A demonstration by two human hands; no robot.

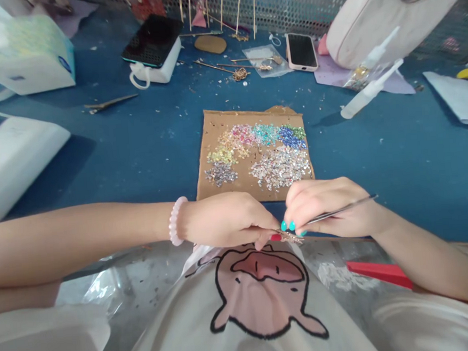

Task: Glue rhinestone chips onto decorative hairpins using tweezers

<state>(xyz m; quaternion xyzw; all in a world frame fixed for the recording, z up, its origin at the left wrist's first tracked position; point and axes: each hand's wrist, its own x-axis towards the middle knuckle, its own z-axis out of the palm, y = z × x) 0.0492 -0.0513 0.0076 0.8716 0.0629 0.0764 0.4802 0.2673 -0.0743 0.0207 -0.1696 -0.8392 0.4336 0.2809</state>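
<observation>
My left hand (231,221), with a pink bead bracelet (176,221) at the wrist, pinches a small gold-coloured metal ornament (292,237) in front of my shirt. Close beside it on the right, my right hand (332,208) holds thin dark tweezers (340,209), their rear end pointing right. Its fingertips are at the ornament; the tweezers' tips are hidden by the fingers. Just beyond both hands lies a cardboard sheet (245,185) bearing piles of small gems: clear (280,167), grey (221,173), yellow, pink, turquoise, blue and green.
On the blue table (147,144) are scissors (112,102), a black phone (153,39) on a white block, a smaller phone (302,51), a white bottle (366,94) and a tissue pack (41,55). A white object (16,158) stands at the left. Thin sticks rise at the back.
</observation>
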